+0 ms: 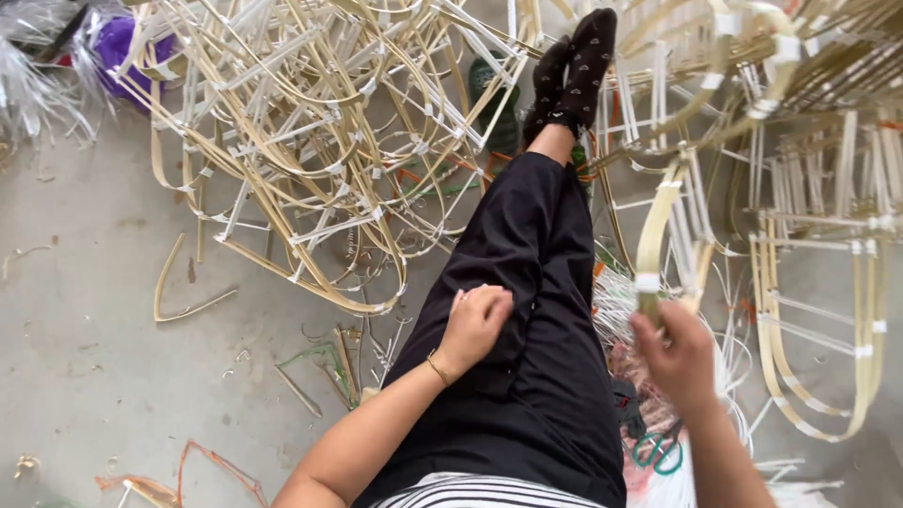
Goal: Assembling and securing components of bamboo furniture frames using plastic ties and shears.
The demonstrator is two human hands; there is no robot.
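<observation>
Seated on a grey concrete floor [85, 367] — dusty, stained, littered with short offcuts and curled shavings. Nearest the camera: a striped shirt hem, black trousers [527, 357], legs stretched out and crossed at the ankles, dark patterned socks [576, 61] at the far end.

Left hand [475, 320] rests on the thigh, fingers curled loosely inward, nothing visibly held; thin gold bracelet [437, 367] at the wrist.

Right hand [675, 356] closed around the lower end of a pale bamboo strip [651, 240], which rises from the fist and bends away towards the frames beyond. Strip is flat, yellowish, bound with a white tape wrap [647, 282] just above the fingers.

Beside the right hip: green-handled scissors [657, 453] on the floor, among loose white plastic strands [621, 301].

Further out — heaps of finished bamboo frames [310, 150], curved ribs lashed with white ties, stacked left and right of the legs. Far left corner: purple bag [118, 42] under clear shiny strands.
</observation>
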